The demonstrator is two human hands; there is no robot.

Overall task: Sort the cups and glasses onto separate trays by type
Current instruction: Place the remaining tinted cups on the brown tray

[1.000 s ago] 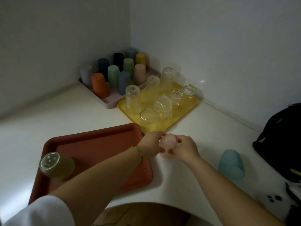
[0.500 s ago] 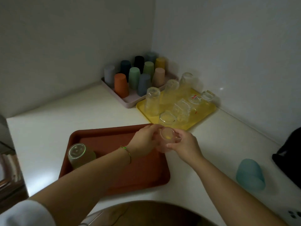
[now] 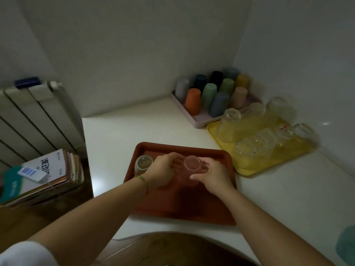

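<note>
The left grip (image 3: 163,173) and the right grip (image 3: 213,177) both hold one clear cup (image 3: 192,166), fingers curled round its sides from either flank, and no other thing is in either. The cup is upside down, its round base facing up, and it is over the far half of the red tray (image 3: 184,146); whether its rim touches the tray floor cannot be told. A green bracelet (image 3: 143,181) circles the left wrist. The red tray lies on the white tabletop (image 3: 119,143) and also holds a second clear glass (image 3: 143,163), upturned in the far left corner, just beside the left grip. To the right lies a yellow tray (image 3: 217,139) filled with clear glasses (image 3: 230,120), taller ones along its far side and shorter ones nearer, all blurred. Behind it, in the corner of the walls, a pale pink tray (image 3: 201,121) carries coloured plastic cups (image 3: 193,100) standing upside down in rows: orange, green, blue, pink, yellow, black and grey. A teal cup (image 3: 345,244) sits on the tabletop at the right edge, well apart from the trays. Left of the tabletop are a stack of books (image 3: 42,177) and a white radiator (image 3: 28,116).
</note>
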